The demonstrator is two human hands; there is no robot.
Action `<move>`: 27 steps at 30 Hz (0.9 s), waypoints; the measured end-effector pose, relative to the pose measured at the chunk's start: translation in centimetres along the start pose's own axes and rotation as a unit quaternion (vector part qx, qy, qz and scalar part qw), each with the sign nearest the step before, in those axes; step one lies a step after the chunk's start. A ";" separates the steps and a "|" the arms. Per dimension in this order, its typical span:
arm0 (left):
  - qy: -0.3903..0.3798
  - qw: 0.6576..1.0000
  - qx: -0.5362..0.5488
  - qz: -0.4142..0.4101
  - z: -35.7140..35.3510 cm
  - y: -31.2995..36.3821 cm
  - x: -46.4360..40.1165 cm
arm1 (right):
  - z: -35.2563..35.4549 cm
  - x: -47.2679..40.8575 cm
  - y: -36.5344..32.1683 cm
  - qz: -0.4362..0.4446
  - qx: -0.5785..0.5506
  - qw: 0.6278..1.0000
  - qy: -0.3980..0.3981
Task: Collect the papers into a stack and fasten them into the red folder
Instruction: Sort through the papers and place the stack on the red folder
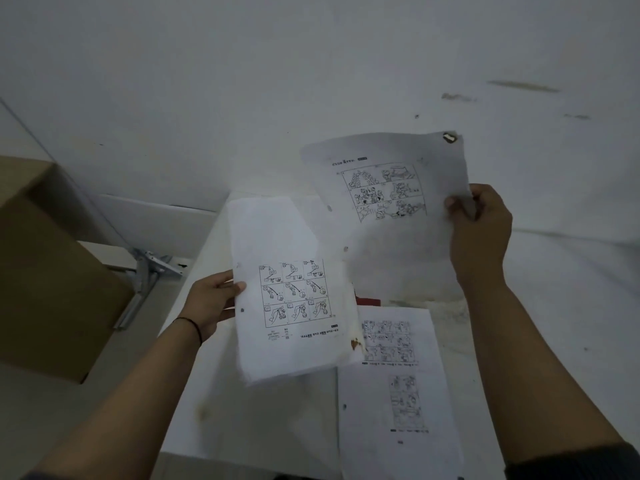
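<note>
My left hand (211, 304) grips the left edge of a small stack of printed sheets (291, 292), held above the white table (242, 420). My right hand (479, 230) pinches the right edge of a single comic-printed sheet (384, 216), lifted higher and to the right. Another punched sheet (398, 393) lies flat on the table below them. A small sliver of the red folder (367, 301) shows between the held papers; the rest of it is hidden.
A brown cardboard box (52, 271) stands at the left, with a metal bracket (145, 275) beside it. A white wall (277, 81) rises behind the table. The table's front edge runs near the bottom of the view.
</note>
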State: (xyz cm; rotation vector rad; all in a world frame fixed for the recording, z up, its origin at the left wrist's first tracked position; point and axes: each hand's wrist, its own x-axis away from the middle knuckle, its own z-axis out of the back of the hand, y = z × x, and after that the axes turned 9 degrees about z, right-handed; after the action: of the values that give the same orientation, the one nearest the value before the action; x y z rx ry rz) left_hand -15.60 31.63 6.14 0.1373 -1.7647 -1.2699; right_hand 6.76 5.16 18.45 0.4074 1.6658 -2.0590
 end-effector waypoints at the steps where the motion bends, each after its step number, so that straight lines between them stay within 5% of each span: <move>1: 0.003 1.000 -0.002 -0.004 0.1 0.2 0.0 | -0.1 0.0 -0.4 0.005 0.001 1.000 0.001; 8: -0.007 1.000 -0.005 -0.021 0.2 1.0 1.0 | -1.0 1.4 -1.3 -0.026 0.010 0.999 -0.023; 27: -0.162 0.987 -0.003 0.018 -1.9 -0.1 4.4 | -1.4 9.8 3.4 -0.275 -0.002 0.959 -0.065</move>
State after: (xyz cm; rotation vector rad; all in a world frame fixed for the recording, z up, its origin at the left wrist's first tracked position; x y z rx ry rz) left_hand -16.76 27.78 8.79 -0.1110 -2.0269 -1.3266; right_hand 0.12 4.38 10.41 -0.2237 1.8455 -2.3976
